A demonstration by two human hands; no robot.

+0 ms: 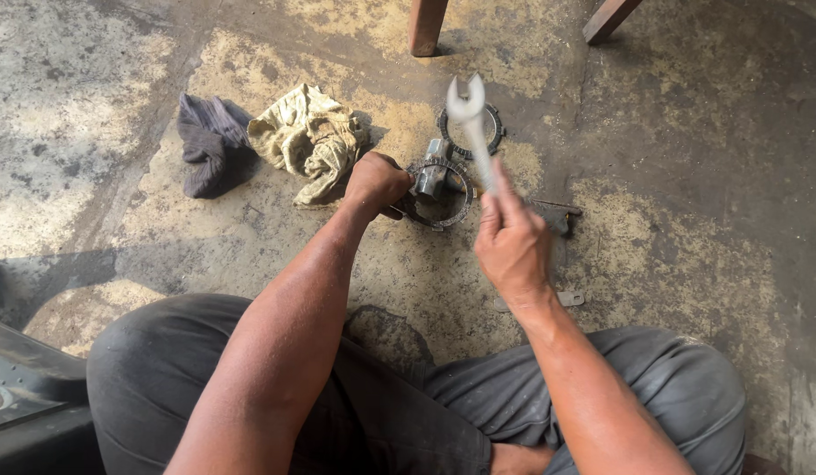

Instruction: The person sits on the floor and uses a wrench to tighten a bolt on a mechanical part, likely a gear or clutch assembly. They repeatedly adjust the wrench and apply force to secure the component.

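grey trousers [478, 396] nearest | right hand [513, 246] clamped on open-end wrench [471, 123], raised | left hand [377, 180] gripping metal cylinder [430, 174] on toothed ring [443, 215], stained concrete floor [707, 176] | yellow rag [307, 136], dark cloth [210, 141] left of it

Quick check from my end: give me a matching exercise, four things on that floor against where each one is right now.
1 wrench
2 toothed ring
3 yellowish rag
4 dark cloth

a furthest left on the concrete
b raised in the right hand
c beside the left hand, holding a metal cylinder
d crumpled between the dark cloth and the left hand

Pairs: 1-b, 2-c, 3-d, 4-a
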